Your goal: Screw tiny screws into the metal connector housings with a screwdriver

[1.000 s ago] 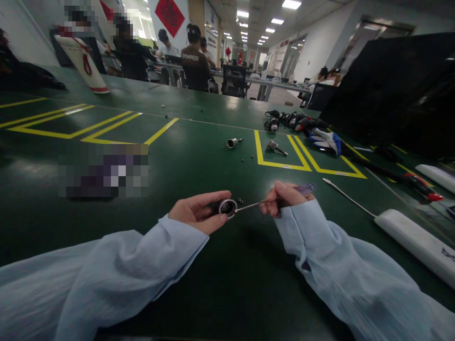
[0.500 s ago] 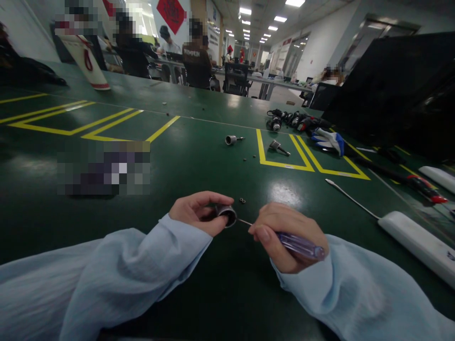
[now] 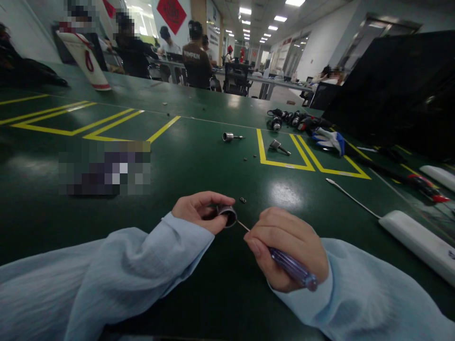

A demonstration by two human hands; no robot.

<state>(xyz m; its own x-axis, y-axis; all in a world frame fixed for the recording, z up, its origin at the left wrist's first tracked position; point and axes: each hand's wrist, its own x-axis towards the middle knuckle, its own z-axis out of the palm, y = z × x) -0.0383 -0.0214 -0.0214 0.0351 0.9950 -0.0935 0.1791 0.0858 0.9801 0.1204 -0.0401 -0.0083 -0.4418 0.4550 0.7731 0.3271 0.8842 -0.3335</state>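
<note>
My left hand (image 3: 199, 212) grips a small grey metal cup, a hole saw by its look (image 3: 230, 218), between thumb and fingers. The cup's open mouth faces right. My right hand (image 3: 289, 246) is wrapped around a screwdriver (image 3: 293, 267) with a see-through purple handle. Its thin shaft slants up and left to the rim of the cup; whether the tip is inside I cannot tell. Just beyond the cup, two tiny metal rings or nuts (image 3: 243, 200) lie on the green table (image 3: 199, 293).
Two more cup-shaped bits with shanks, one loose (image 3: 228, 137) and one in a yellow-taped box (image 3: 275, 145), lie ahead. Black tools (image 3: 275, 124) and a glove (image 3: 329, 139) sit behind them. A white power strip (image 3: 408, 237) is at right; a pixelated item (image 3: 106, 173) at left.
My right hand has shifted slightly down, and the screwdriver now slopes more steeply, its handle end lower and further left. My left hand and the cup have barely moved.
</note>
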